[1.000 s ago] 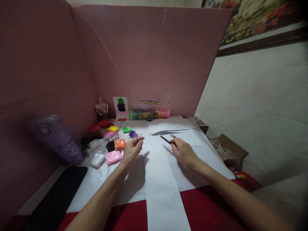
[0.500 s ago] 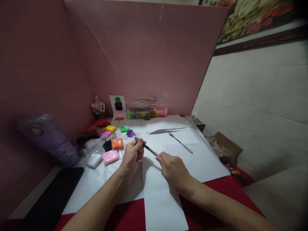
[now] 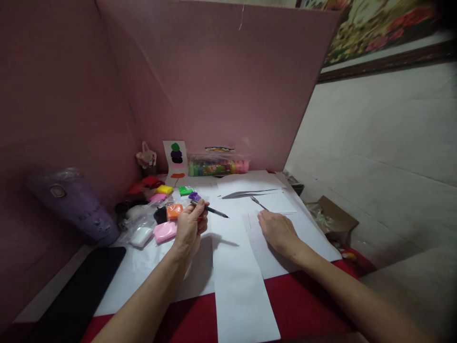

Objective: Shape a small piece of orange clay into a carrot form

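Observation:
A dark pen (image 3: 217,212) is held by my left hand (image 3: 190,225), closed around its rear part, with the bare tip pointing right over a white paper strip (image 3: 239,286). My right hand (image 3: 278,232) rests low over the white paper to the right, fingers bent and pressed together; whatever they may hold is hidden. It covers the handle of a fork (image 3: 257,203), whose tines and neck still show beyond the knuckles. Close to my left hand lie purple clay (image 3: 194,196) and an orange clay packet (image 3: 174,212).
Several clay packets, a pink one (image 3: 165,232) among them, lie at left beside a purple bottle (image 3: 76,207) and a black flat object (image 3: 82,290). A painted card (image 3: 177,166) and a bag of coloured clay (image 3: 217,166) stand behind. A cardboard box (image 3: 337,214) sits at right.
My right hand has let go of the pen and moved right, onto the fork's handle area. My left hand keeps the pen, shifted slightly left, its thin tip now exposed.

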The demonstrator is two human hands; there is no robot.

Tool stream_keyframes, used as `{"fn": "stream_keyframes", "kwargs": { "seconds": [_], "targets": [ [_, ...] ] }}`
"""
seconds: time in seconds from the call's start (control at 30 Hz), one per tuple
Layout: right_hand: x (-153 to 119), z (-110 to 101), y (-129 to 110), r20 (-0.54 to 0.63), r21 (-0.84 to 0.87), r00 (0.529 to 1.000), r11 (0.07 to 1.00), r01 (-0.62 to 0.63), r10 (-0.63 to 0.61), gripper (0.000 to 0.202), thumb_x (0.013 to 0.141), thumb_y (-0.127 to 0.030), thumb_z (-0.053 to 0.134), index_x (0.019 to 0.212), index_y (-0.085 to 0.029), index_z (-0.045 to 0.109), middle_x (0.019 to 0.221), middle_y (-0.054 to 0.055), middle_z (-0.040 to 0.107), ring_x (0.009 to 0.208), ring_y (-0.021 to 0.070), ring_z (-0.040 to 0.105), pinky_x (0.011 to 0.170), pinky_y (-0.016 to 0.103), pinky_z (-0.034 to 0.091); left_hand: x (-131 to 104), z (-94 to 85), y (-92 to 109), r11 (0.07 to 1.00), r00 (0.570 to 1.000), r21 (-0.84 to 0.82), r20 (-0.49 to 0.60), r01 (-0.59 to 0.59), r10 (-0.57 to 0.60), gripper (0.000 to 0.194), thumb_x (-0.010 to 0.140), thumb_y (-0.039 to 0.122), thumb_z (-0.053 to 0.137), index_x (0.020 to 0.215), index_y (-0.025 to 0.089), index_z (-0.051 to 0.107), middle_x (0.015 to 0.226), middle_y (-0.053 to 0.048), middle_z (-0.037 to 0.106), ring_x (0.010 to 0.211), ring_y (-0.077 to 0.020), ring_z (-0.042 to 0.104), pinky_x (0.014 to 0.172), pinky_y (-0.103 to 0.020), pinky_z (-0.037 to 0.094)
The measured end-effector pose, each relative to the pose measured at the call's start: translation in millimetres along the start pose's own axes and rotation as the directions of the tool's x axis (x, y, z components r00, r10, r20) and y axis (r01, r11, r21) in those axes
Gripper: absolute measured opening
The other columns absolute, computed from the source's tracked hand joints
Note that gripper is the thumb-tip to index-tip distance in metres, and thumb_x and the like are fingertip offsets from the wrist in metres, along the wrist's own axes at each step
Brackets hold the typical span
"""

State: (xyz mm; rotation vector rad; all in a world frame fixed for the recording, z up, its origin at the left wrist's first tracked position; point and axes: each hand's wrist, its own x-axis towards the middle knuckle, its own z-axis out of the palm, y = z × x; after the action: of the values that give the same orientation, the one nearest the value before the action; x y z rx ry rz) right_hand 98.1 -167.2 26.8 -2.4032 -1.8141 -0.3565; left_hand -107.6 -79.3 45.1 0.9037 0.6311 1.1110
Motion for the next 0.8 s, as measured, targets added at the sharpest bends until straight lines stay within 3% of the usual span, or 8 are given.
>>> {"fn": "stream_keyframes", "kwargs": {
  "seconds": [0.1,0.2,0.27,0.4,0.5,0.6,0.7,0.8],
  "targets": [
    [3,8,0,0.023,0.006,0.999,1.0,0.026,-0.026,0.027,0.095,-0.026,0.04,0.084,-0.015,0.062,0.075,0.01,0.07,0.067,0.0223,0.066,0.056,0.028,0.034,-1,-0.9,-1,0.999,1.0,0.04,0.013,0.008,-0.008,0.039,0.065,0.044,0.073,0.082,0.012,0.058,0.05,0.009,0.039,0.034,0.0009,0.02,0.035,-0.015,0.007],
    [1,3,-3,0.01,0.032,0.999,0.998,0.047,-0.048,0.028,0.094,-0.029,0.043,0.083,-0.016,0.065,0.076,0.01,0.07,0.068,0.021,0.065,0.058,0.027,0.036,-3,0.9,-2,0.995,1.0,0.099,0.008,-0.002,0.001,0.039,0.065,0.044,0.074,0.082,0.012,0.06,0.048,0.009,0.037,0.035,0.0005,0.019,0.036,-0.016,0.007],
    [-2,-8,-9,-0.092,0.156,0.99,0.981,0.117,-0.104,0.027,0.095,-0.027,0.041,0.09,-0.018,0.066,0.082,0.007,0.069,0.073,0.0181,0.064,0.064,0.026,0.039,-7,3.8,-3,0.986,1.0,0.164,0.021,-0.023,0.02,0.037,0.066,0.043,0.074,0.08,0.012,0.062,0.047,0.009,0.037,0.037,-0.0006,0.023,0.037,-0.016,0.01],
    [-10,-33,-33,-0.319,0.451,0.899,0.786,0.423,-0.3,0.022,0.091,-0.031,0.051,0.104,-0.018,0.064,0.08,0.005,0.063,0.072,0.0151,0.058,0.067,0.025,0.041,-15,9.3,-8,0.959,0.985,0.27,0.169,-0.09,0.045,0.031,0.069,0.042,0.072,0.079,0.013,0.066,0.045,0.007,0.038,0.041,-0.0025,0.028,0.039,-0.017,0.016],
    [-11,-41,-50,-0.333,0.435,0.869,0.758,0.486,-0.366,0.015,0.088,-0.027,0.052,0.089,-0.016,0.063,0.078,0.004,0.061,0.069,0.0152,0.054,0.063,0.025,0.04,-18,10.2,-9,0.957,0.963,0.267,0.267,-0.112,0.038,0.031,0.069,0.041,0.072,0.084,0.014,0.07,0.046,0.006,0.039,0.042,-0.0033,0.03,0.041,-0.018,0.019],
    [-4,-38,-54,-0.355,0.441,0.871,0.761,0.476,-0.339,0.017,0.089,-0.022,0.046,0.08,-0.016,0.059,0.076,0.005,0.06,0.066,0.0148,0.053,0.062,0.025,0.04,-13,6.5,-6,0.933,0.967,0.324,0.242,-0.157,0.078,0.04,0.07,0.042,0.07,0.1,0.016,0.069,0.047,0.006,0.043,0.043,-0.0052,0.034,0.043,-0.019,0.025],
    [11,-30,-48,-0.414,0.613,0.901,0.693,0.38,-0.127,0.018,0.09,-0.027,0.045,0.085,-0.016,0.058,0.078,0.006,0.062,0.066,0.0147,0.056,0.064,0.027,0.044,-3,-2.7,-6,0.787,0.956,0.543,0.156,-0.292,0.248,0.035,0.074,0.034,0.066,0.105,0.018,0.069,0.056,0.002,0.057,0.051,-0.0105,0.049,0.053,-0.023,0.039],
    [26,-17,-44,-0.293,0.869,0.951,0.441,0.224,0.094,0.017,0.085,-0.033,0.053,0.086,-0.017,0.06,0.074,0.003,0.064,0.064,0.015,0.061,0.059,0.026,0.048,6,-13.6,-11,0.449,0.909,0.816,0.206,-0.364,0.364,0.023,0.076,0.02,0.061,0.096,0.022,0.072,0.081,-0.005,0.07,0.072,-0.0171,0.062,0.07,-0.028,0.045]
  ]
}}
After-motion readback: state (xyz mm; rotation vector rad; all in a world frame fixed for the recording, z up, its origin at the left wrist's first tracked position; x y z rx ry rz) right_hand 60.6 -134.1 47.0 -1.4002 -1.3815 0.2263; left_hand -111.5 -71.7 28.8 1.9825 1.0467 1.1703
